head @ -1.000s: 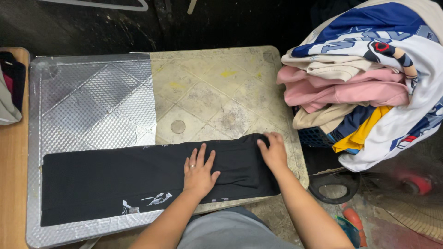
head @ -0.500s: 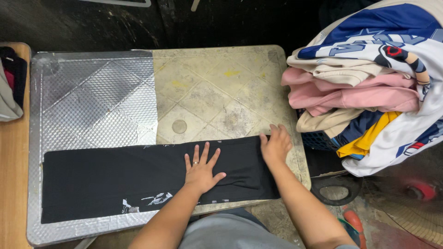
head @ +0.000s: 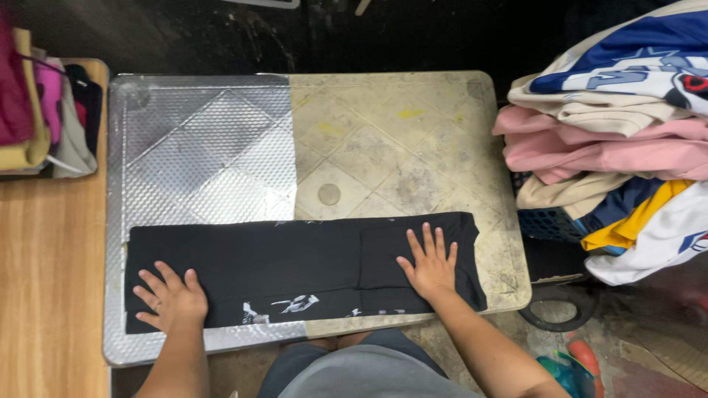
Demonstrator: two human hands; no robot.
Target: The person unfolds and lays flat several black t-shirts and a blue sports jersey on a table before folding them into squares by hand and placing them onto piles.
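The left hand (head: 171, 298) is lying flat, fingers spread, gripping nothing, pressing the left end of the folded black garment (head: 295, 269). That garment is stretching along the near edge of the worn table (head: 398, 140), partly over its silver embossed sheet (head: 199, 155). The right hand (head: 430, 264) is resting palm-down, open, on the garment's right end. 1 pile of folded clothes (head: 612, 147) is sitting right of the table.

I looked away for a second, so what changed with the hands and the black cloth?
The left hand slid from the middle of the black garment out to its left end, pressing flat there. The right hand stayed flat near the right end. The garment still lies folded along the table edge; the clothes pile is unchanged.
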